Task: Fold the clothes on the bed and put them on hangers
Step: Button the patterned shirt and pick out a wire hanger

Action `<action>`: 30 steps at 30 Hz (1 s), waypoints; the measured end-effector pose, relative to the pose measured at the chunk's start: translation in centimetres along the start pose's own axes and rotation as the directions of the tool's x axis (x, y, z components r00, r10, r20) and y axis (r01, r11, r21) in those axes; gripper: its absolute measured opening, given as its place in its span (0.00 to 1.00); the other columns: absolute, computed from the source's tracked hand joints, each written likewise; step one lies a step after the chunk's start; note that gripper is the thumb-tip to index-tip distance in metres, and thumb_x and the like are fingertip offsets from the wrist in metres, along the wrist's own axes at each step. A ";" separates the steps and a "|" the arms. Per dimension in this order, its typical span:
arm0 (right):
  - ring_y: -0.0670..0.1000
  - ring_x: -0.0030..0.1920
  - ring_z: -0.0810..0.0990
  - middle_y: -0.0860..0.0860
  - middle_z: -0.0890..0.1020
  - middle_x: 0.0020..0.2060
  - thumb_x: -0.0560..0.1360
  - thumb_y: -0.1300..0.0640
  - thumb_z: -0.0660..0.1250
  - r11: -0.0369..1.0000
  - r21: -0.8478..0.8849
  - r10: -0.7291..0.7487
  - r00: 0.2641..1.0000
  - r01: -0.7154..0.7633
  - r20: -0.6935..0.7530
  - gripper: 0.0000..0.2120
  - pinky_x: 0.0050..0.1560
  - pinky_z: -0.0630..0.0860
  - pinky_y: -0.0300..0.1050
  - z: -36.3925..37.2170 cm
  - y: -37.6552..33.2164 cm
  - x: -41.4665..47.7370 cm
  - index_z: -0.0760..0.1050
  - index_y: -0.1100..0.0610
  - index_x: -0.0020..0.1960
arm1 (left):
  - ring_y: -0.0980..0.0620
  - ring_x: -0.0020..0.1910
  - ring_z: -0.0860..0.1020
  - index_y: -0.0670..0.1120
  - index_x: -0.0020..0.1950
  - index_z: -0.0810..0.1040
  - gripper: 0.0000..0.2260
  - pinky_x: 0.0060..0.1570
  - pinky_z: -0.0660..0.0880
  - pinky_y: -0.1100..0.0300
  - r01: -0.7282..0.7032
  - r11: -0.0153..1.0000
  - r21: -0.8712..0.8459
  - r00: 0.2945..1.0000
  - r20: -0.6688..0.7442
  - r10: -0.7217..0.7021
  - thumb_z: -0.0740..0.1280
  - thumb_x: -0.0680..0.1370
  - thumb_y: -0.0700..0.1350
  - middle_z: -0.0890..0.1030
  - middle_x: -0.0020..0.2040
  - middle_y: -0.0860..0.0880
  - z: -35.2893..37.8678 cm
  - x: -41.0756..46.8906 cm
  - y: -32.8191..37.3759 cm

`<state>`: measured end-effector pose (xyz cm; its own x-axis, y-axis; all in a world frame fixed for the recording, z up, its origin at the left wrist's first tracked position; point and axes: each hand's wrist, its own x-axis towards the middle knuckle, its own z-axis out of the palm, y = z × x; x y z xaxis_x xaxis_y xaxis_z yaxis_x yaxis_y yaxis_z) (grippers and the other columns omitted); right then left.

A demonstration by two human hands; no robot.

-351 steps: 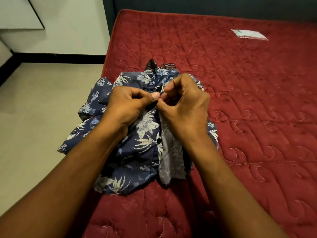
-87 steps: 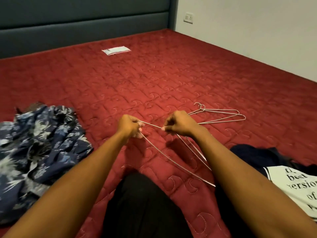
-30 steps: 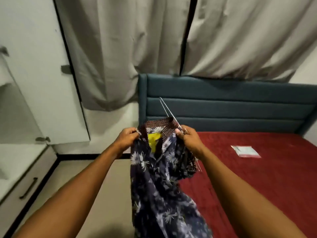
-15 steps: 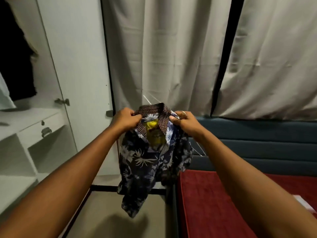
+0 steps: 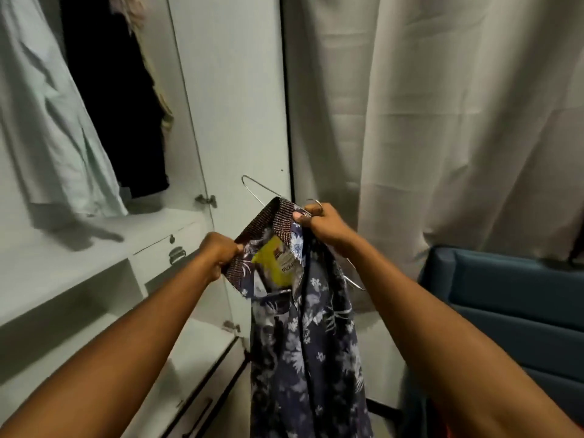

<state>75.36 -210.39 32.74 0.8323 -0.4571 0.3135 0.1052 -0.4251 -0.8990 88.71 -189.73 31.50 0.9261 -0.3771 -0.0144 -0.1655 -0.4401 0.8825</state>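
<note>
1. The wardrobe [image 5: 227, 105] stands open at left, likely the shirt's destination.
2. The left grip [image 5: 219, 256] is clamped on the collar's left end, spreading the neck.
3. The floral shirt [image 5: 303, 336] hangs between both grips.
4. The right grip [image 5: 322, 222] pinches the collar's right end together with the wire hanger [image 5: 252, 188], seemingly to feed it inside.

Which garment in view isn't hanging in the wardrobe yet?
The navy floral shirt, gripped by left hand and right hand; the pale green garment and black garment hang in the wardrobe.
</note>
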 end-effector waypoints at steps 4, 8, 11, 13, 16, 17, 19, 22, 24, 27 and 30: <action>0.46 0.29 0.70 0.45 0.73 0.27 0.81 0.51 0.68 0.991 0.066 0.113 0.990 -0.119 0.084 0.14 0.32 0.64 0.41 0.4 1.2 5.4 0.74 0.53 0.38 | 0.45 0.40 0.80 0.40 0.42 0.80 0.08 0.43 0.77 0.52 -0.024 0.991 -0.132 0.992 -0.126 0.007 0.75 0.75 0.44 0.83 0.45 0.40 -3.7 5.2 2.4; 0.44 0.28 0.73 0.51 0.79 0.35 0.85 0.58 0.62 0.991 0.093 0.093 0.992 -0.100 0.084 0.12 0.25 0.64 0.33 1.3 1.7 9.7 0.79 0.63 0.49 | 0.48 0.30 0.75 0.41 0.38 0.75 0.12 0.32 0.70 0.62 -0.079 0.997 -0.002 0.989 -0.124 0.078 0.72 0.79 0.43 0.78 0.36 0.42 -5.7 7.9 6.2; 0.46 0.36 0.77 0.49 0.83 0.37 0.81 0.63 0.68 1.000 0.001 -0.007 1.000 0.007 0.030 0.09 0.31 0.71 0.34 1.8 0.8 13.5 0.81 0.70 0.52 | 0.45 0.32 0.79 0.36 0.43 0.80 0.09 0.33 0.75 0.58 -0.096 0.994 0.054 0.988 -0.119 0.102 0.73 0.76 0.41 0.82 0.38 0.40 -7.1 9.9 7.5; 0.46 0.36 0.74 0.46 0.83 0.36 0.79 0.63 0.71 0.997 0.042 -0.070 0.997 0.068 0.039 0.10 0.33 0.72 0.38 2.4 -0.3 15.8 0.80 0.71 0.52 | 0.43 0.31 0.82 0.34 0.47 0.81 0.08 0.34 0.79 0.55 -0.078 0.994 0.077 0.991 -0.100 0.086 0.74 0.75 0.39 0.84 0.39 0.39 -8.0 11.5 7.8; 0.46 0.37 0.74 0.54 0.83 0.42 0.79 0.65 0.71 0.960 0.247 -0.150 0.987 0.132 0.058 0.09 0.37 0.72 0.38 3.3 -2.4 18.2 0.82 0.69 0.56 | 0.42 0.31 0.82 0.32 0.49 0.80 0.10 0.36 0.80 0.52 -0.060 0.993 0.098 0.994 -0.086 0.068 0.73 0.74 0.38 0.83 0.39 0.37 -9.3 14.0 7.7; 0.46 0.37 0.74 0.55 0.83 0.43 0.79 0.66 0.70 0.931 0.337 -0.167 0.985 0.143 0.042 0.09 0.37 0.72 0.37 3.7 -3.0 19.0 0.82 0.69 0.57 | 0.41 0.32 0.82 0.32 0.50 0.80 0.10 0.35 0.80 0.52 -0.060 0.993 0.098 0.993 -0.099 0.069 0.73 0.73 0.38 0.83 0.39 0.37 -9.7 15.0 7.6; 0.44 0.34 0.74 0.54 0.82 0.42 0.80 0.68 0.67 0.812 0.568 -0.171 0.985 0.133 0.014 0.08 0.36 0.70 0.35 4.7 -3.7 21.0 0.80 0.68 0.57 | 0.41 0.32 0.82 0.32 0.52 0.79 0.11 0.30 0.79 0.56 -0.070 0.992 0.107 0.987 -0.135 0.084 0.73 0.74 0.38 0.83 0.40 0.37 -10.6 16.9 7.3; 0.44 0.30 0.73 0.54 0.80 0.40 0.79 0.71 0.62 0.464 0.885 -0.138 0.990 0.037 0.031 0.09 0.30 0.68 0.33 6.8 -4.3 24.1 0.78 0.67 0.57 | 0.43 0.29 0.80 0.32 0.55 0.78 0.10 0.22 0.74 0.61 -0.059 0.995 0.078 0.984 -0.165 0.071 0.71 0.76 0.36 0.81 0.39 0.38 -11.4 19.3 6.9; 0.44 0.27 0.73 0.55 0.79 0.37 0.74 0.72 0.63 0.269 0.963 -0.143 0.987 -0.029 0.069 0.11 0.27 0.68 0.32 8.5 -4.4 26.3 0.77 0.66 0.56 | 0.44 0.29 0.79 0.32 0.54 0.78 0.09 0.22 0.74 0.61 -0.044 0.997 0.062 0.982 -0.183 0.055 0.70 0.76 0.35 0.80 0.38 0.38 -11.3 20.9 6.8; 0.45 0.27 0.73 0.55 0.79 0.36 0.71 0.70 0.64 0.107 0.991 -0.183 0.978 -0.082 0.100 0.12 0.26 0.70 0.33 11.6 -4.6 29.5 0.76 0.65 0.53 | 0.43 0.32 0.80 0.33 0.52 0.78 0.07 0.30 0.78 0.58 -0.031 0.999 0.023 0.976 -0.214 0.036 0.70 0.77 0.36 0.81 0.38 0.38 -11.4 23.5 6.8; 0.46 0.28 0.73 0.55 0.78 0.38 0.75 0.72 0.63 0.072 0.988 -0.209 0.966 -0.140 0.152 0.10 0.28 0.71 0.33 14.8 -4.6 32.6 0.77 0.64 0.53 | 0.43 0.33 0.81 0.34 0.50 0.79 0.06 0.39 0.80 0.52 -0.034 0.996 -0.086 0.971 -0.240 0.012 0.69 0.78 0.37 0.82 0.37 0.38 -12.0 26.1 7.3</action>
<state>110.07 -211.78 42.60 0.8650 -0.2340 0.4439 0.4285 0.8049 -0.4105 115.74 -192.95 43.18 0.9783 -0.1759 0.1096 -0.1669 -0.3558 0.9195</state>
